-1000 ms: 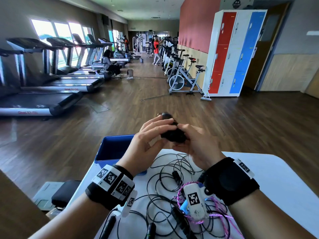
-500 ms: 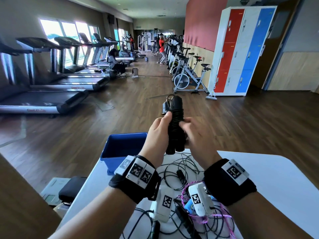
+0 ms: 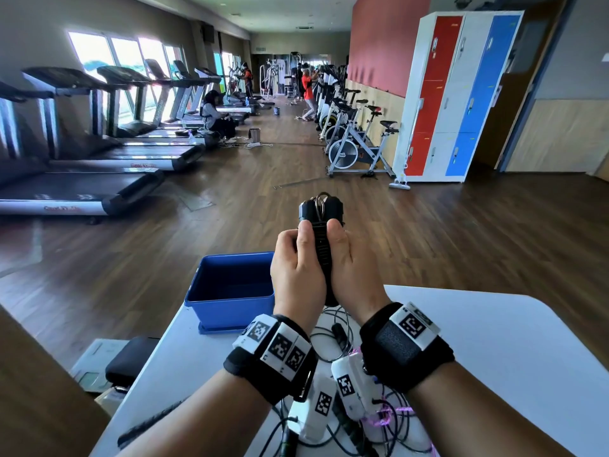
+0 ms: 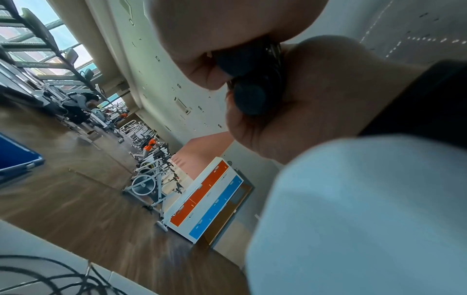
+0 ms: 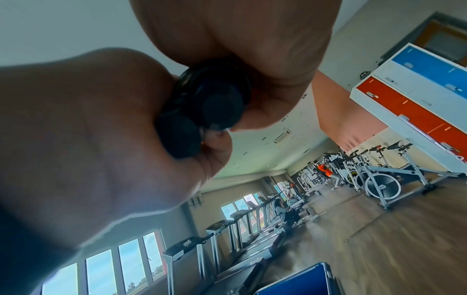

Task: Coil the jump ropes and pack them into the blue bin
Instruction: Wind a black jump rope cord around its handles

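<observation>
Now, with my left hand (image 3: 298, 265) and right hand (image 3: 354, 268) both wrapped round the coiled rope (image 3: 321, 222) held upright above the table (image 3: 494, 341), I should keep the coils squeezed tight while carrying it left to the bin (image 3: 230, 291).

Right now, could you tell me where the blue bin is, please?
In the head view the bin sits on the table's far left corner, just left of the left hand, which shares the coiled rope with the right hand.
</observation>
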Available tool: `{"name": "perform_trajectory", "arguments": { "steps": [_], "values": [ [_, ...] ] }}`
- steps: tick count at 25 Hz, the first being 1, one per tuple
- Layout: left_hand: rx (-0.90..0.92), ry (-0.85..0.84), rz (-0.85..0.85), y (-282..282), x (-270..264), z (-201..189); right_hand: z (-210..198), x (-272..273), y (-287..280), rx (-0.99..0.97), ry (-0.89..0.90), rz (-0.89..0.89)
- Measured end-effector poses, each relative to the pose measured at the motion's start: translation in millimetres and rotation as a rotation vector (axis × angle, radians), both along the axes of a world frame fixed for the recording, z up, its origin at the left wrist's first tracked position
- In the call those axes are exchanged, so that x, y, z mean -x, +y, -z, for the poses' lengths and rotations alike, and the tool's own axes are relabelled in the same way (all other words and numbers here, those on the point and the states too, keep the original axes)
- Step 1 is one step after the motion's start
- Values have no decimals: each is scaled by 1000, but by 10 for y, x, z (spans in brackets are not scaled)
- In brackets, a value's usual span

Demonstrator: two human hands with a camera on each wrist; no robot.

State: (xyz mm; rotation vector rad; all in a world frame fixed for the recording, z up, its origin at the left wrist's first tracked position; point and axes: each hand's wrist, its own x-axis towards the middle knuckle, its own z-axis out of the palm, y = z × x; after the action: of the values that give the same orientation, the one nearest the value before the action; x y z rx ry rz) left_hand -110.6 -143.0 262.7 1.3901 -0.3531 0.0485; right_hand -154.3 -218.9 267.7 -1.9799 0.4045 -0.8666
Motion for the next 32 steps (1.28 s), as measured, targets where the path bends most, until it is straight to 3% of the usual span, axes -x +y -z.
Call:
{"name": "perform_trajectory", "arguments": {
  "steps": [4, 9, 17, 22, 26, 32],
  "values": [
    [-7, -14, -12, 33, 0, 14, 77, 4, 20, -8, 10, -3],
    [37, 138, 79, -9, -114, 65, 111, 29, 22, 12, 30, -1],
    [-84, 67, -2, -61, -81, 68, 309, 29, -28, -119, 23, 24],
    [-63, 84, 8, -55, -109, 148, 253, 9, -46, -99, 43, -19],
    [-43, 118, 169, -38, -244, 52, 79, -64, -151, -114, 13, -43],
    [14, 142, 441, 129, -306, 78, 83, -51, -319, -210, -119, 60]
  ]
}}
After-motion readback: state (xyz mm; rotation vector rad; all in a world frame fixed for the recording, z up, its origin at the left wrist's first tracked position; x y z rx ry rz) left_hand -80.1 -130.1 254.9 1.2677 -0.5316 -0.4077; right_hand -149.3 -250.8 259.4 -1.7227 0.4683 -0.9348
